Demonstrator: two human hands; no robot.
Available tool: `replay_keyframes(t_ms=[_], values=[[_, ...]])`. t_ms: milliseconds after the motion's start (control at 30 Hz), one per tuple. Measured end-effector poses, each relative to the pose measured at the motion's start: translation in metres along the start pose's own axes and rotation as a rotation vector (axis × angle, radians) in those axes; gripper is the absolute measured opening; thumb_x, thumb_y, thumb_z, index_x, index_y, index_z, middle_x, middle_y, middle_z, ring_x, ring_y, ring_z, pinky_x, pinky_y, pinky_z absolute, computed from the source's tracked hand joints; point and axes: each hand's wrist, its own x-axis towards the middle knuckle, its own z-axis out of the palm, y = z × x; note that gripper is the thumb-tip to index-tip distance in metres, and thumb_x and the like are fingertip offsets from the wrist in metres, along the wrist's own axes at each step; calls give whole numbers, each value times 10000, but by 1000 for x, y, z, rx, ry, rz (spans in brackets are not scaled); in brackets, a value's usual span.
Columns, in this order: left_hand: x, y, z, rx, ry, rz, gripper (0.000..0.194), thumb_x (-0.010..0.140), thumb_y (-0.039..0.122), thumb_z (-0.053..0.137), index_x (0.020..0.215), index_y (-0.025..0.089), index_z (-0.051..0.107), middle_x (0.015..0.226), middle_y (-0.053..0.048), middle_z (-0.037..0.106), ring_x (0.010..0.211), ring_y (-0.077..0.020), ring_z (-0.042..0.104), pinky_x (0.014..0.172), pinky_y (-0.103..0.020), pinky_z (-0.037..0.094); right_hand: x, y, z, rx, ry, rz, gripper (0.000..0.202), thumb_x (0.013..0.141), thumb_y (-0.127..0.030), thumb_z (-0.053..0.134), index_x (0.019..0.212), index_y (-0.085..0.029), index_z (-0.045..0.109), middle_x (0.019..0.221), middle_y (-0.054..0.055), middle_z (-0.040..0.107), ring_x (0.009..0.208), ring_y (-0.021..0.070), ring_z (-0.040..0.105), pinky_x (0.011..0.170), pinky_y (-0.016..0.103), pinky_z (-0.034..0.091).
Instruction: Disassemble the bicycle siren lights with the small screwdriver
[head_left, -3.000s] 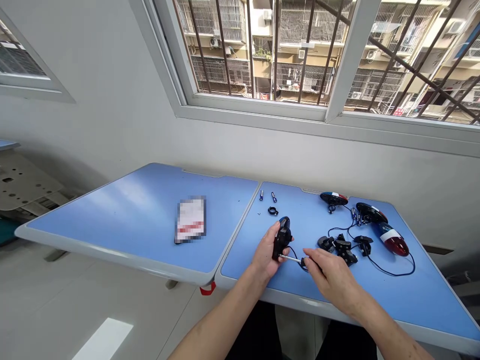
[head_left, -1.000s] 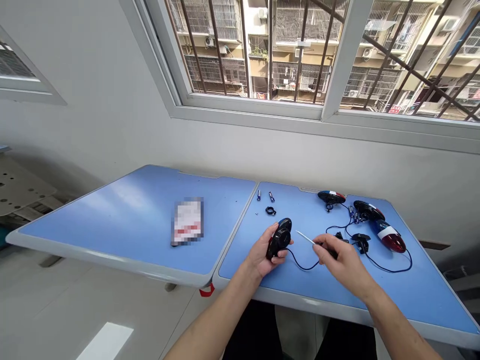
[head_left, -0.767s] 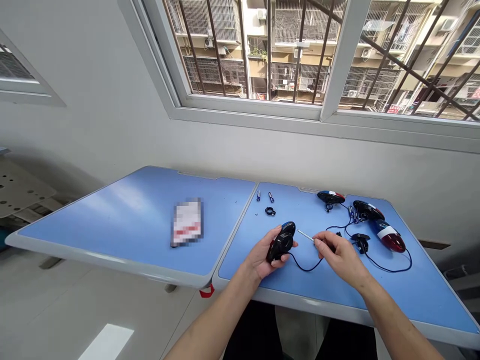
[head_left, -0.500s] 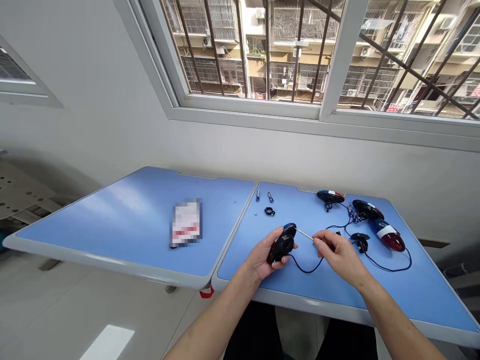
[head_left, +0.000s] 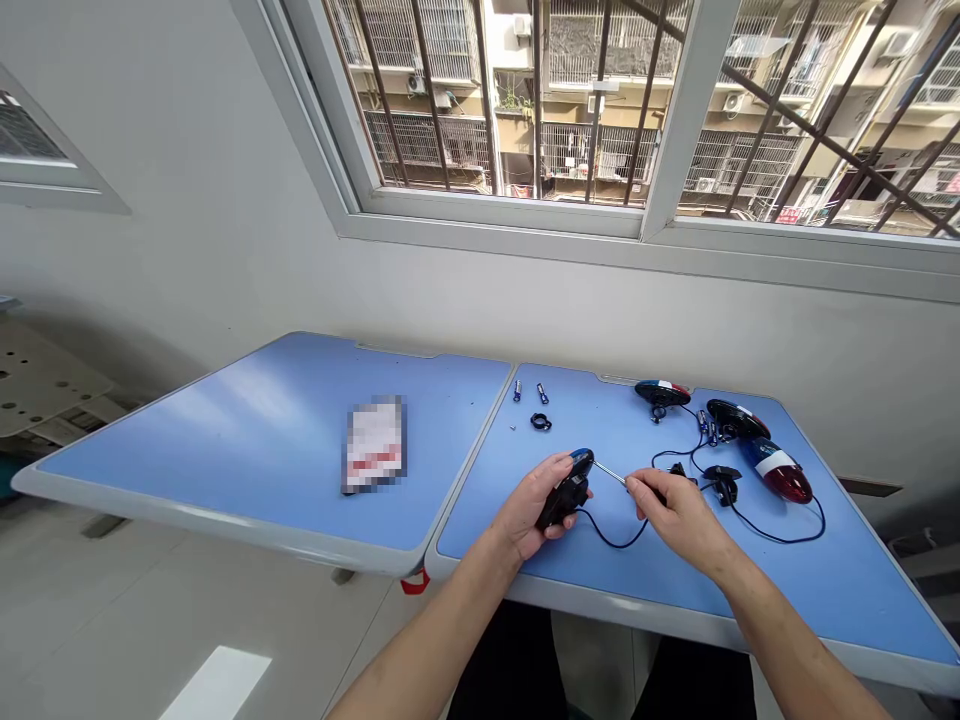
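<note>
My left hand [head_left: 531, 505] is closed around a black bicycle horn light [head_left: 564, 495], tilted on its side above the front of the right table half. A thin black cable [head_left: 611, 543] trails from it toward the right. In my right hand [head_left: 675, 510] is a screwdriver [head_left: 611, 472], its handle mostly hidden by the fingers. The metal shaft points left, and its tip is at the upper end of the horn light; whether it sits in a screw I cannot tell. Beyond my left hand lie a black ring clamp [head_left: 541, 422] and a tiny screw [head_left: 513, 428].
Two batteries [head_left: 543, 393] lie near the back edge. Similar horn lights, one red and blue [head_left: 780, 472] and one black [head_left: 661, 392], stand at the right with cables and a black bracket [head_left: 723, 484]. A blurred packet [head_left: 375, 445] lies on the left blue table half [head_left: 247, 440].
The horn light in my left hand has turned slightly, so its red part no longer shows. The screwdriver stays at its upper end, and both hands keep nearly the same place.
</note>
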Motion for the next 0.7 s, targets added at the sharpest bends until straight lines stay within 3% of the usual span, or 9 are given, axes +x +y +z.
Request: replay_keyframes(t_ms=[167,367,533,700], values=[[-1,1,1,9,3,-12,474,782,486,602,1143,202,488,758,-49,629,408,-75,517,289,-115,225,-2,1,2,-178,70,-76,303,903,-394,397,819,-228,636,601,-16,597,518,134,508,502,248,349],[-1,2,2,-11,50,-22,434,769,470,612,1095,212,486,741,-36,628,395,-74,510,286,-111,213,-2,8,15,-507,280,-271,211,897,-276,433,971,-215,622,815,46,640,744,181,584,577,249,366],[-2,3,1,-13,73,-29,415,776,466,605,1081,208,490,738,-43,632,386,-73,510,284,-110,216,-2,6,20,-595,235,-251,210,900,-245,426,1014,-222,600,780,34,665,624,158,596,505,238,315],[-2,4,2,-9,68,-23,433,775,464,611,1101,207,485,732,-39,627,387,-70,508,285,-108,210,0,-2,18,-591,230,-187,286,943,-312,349,984,-201,610,802,60,689,711,185,637,526,247,330]])
